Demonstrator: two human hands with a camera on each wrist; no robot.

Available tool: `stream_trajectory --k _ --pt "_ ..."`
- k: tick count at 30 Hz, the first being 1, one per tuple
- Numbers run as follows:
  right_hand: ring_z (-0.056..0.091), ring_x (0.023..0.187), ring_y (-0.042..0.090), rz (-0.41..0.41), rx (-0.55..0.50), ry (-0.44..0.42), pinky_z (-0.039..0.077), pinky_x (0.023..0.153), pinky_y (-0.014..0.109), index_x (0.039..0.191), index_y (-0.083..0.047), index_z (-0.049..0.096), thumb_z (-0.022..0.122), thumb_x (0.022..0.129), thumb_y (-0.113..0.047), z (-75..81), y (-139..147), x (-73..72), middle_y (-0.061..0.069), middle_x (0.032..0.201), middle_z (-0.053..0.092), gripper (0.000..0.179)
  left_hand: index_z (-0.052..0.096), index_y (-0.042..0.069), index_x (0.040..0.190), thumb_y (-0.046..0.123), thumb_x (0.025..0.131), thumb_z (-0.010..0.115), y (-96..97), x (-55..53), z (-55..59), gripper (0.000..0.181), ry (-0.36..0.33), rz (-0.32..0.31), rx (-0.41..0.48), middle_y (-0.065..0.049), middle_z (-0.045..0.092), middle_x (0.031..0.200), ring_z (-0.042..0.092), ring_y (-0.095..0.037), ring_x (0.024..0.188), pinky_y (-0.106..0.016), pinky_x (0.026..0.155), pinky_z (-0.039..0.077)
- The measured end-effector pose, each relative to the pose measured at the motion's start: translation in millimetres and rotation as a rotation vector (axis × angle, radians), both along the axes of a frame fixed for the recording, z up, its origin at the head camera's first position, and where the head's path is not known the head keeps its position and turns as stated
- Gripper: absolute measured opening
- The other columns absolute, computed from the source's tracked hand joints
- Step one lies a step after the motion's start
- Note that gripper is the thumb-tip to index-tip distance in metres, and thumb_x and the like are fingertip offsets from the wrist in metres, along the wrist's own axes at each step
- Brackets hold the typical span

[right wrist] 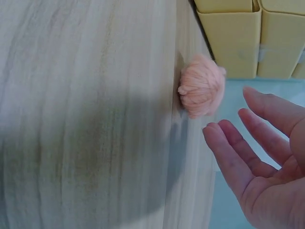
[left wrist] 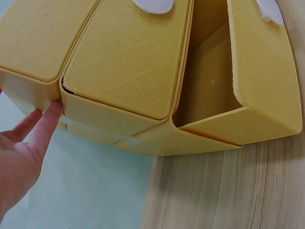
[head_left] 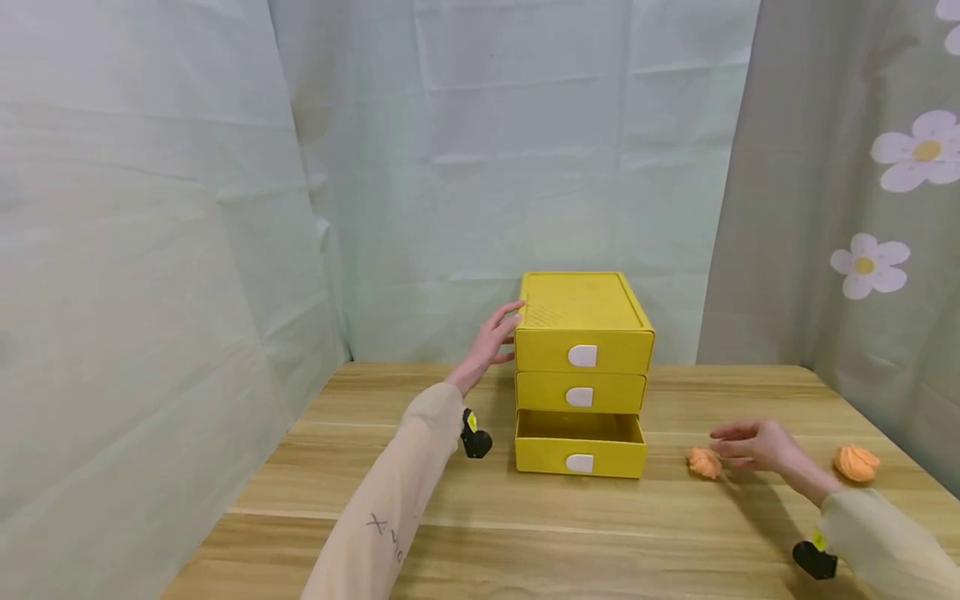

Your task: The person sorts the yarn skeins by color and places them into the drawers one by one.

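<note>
A yellow drawer unit (head_left: 585,350) with three drawers and white pull tabs stands on the table. Its bottom drawer (head_left: 581,458) is pulled out, and the part of its inside that shows in the left wrist view holds nothing. My left hand (head_left: 491,340) rests its fingers on the unit's upper left side. To the right of the unit lies a small orange ball of yarn (right wrist: 202,87). My right hand (head_left: 757,446) hovers just beside this ball, fingers loosely spread and apart from it in the right wrist view.
A second orange ball of yarn (head_left: 857,463) lies farther right, near the table's right edge. The wood-grain table (head_left: 480,542) extends in front of the unit. Pale curtains (head_left: 525,150) hang behind and on both sides.
</note>
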State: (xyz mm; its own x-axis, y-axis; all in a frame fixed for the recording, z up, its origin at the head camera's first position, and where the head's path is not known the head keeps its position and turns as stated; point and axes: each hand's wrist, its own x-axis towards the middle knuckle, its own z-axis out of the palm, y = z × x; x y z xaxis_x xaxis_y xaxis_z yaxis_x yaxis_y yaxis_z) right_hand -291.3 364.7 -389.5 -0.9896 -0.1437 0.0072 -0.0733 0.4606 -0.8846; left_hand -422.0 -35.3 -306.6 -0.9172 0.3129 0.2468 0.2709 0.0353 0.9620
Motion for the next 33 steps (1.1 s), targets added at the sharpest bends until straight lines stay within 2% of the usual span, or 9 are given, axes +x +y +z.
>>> stream_trajectory --k 2,9,11,13,20,25,33 --pt "0.062 0.077 0.023 0.011 0.003 -0.008 0.051 0.065 0.039 0.11 0.022 0.048 0.066 0.082 -0.007 -1.3 -0.7 0.1 0.024 0.098 0.061 0.043 0.045 0.025 0.134 0.038 0.093 0.049 -0.7 1.4 0.6 0.043 0.007 -0.009 -0.002 -0.005 0.035 0.137 0.049 -0.031 0.102 -0.043 0.077 0.046" --pt "0.06 0.078 0.021 0.017 0.031 -0.046 0.051 0.064 0.037 0.109 0.02 0.05 0.069 0.081 -0.011 -6.9 -5.9 0.3 0.023 0.099 0.061 0.045 0.037 0.017 0.139 0.029 0.097 0.043 -3.8 23.2 19.5 0.045 -0.03 -0.06 -0.025 -0.01 0.029 0.141 0.045 -0.034 0.108 -0.043 0.082 0.043" --pt "0.06 0.078 0.02 0.007 0.055 -0.049 0.051 0.064 0.036 0.108 0.019 0.052 0.071 0.079 -0.013 -8.0 -7.7 0.1 0.023 0.098 0.061 0.047 0.036 0.016 0.14 0.029 0.097 0.042 -3.9 24.8 20.5 0.045 -0.028 -0.063 -0.033 -0.011 0.028 0.141 0.045 -0.034 0.108 -0.043 0.082 0.043" --pt "0.06 0.078 0.02 0.003 0.076 -0.047 0.051 0.063 0.035 0.108 0.019 0.052 0.072 0.078 -0.014 -8.8 -9.3 -0.6 0.023 0.098 0.06 0.049 0.036 0.016 0.14 0.029 0.097 0.043 -3.8 23.8 19.4 0.045 -0.028 -0.062 -0.026 -0.011 0.028 0.141 0.045 -0.034 0.107 -0.043 0.082 0.044" --pt "0.059 0.074 0.018 -0.01 0.078 -0.059 0.051 0.061 0.033 0.108 0.021 0.05 0.074 0.076 -0.013 -12.0 -12.3 -3.0 0.022 0.096 0.061 0.052 0.044 0.026 0.135 0.037 0.094 0.048 -1.1 2.9 1.3 0.043 -0.017 -0.02 0.0 -0.004 0.033 0.138 0.048 -0.031 0.105 -0.043 0.08 0.045" --pt "0.059 0.074 0.018 0.003 0.069 -0.05 0.051 0.061 0.033 0.107 0.021 0.05 0.073 0.077 -0.011 -14.6 -15.0 -3.2 0.017 0.093 0.061 0.05 0.047 0.028 0.132 0.038 0.093 0.048 0.7 -0.3 -2.5 0.04 -0.007 0.003 0.004 -0.002 0.037 0.135 0.049 -0.031 0.103 -0.042 0.078 0.045" --pt "0.057 0.071 0.018 -0.013 0.085 -0.015 0.05 0.058 0.03 0.101 0.017 0.054 0.07 0.076 -0.001 -13.7 -24.2 -2.5 0.011 0.086 0.058 0.035 0.045 0.027 0.134 0.039 0.093 0.048 -0.3 1.3 -1.4 0.043 0.008 -0.011 0.0 -0.004 0.034 0.137 0.048 -0.032 0.104 -0.043 0.079 0.045"
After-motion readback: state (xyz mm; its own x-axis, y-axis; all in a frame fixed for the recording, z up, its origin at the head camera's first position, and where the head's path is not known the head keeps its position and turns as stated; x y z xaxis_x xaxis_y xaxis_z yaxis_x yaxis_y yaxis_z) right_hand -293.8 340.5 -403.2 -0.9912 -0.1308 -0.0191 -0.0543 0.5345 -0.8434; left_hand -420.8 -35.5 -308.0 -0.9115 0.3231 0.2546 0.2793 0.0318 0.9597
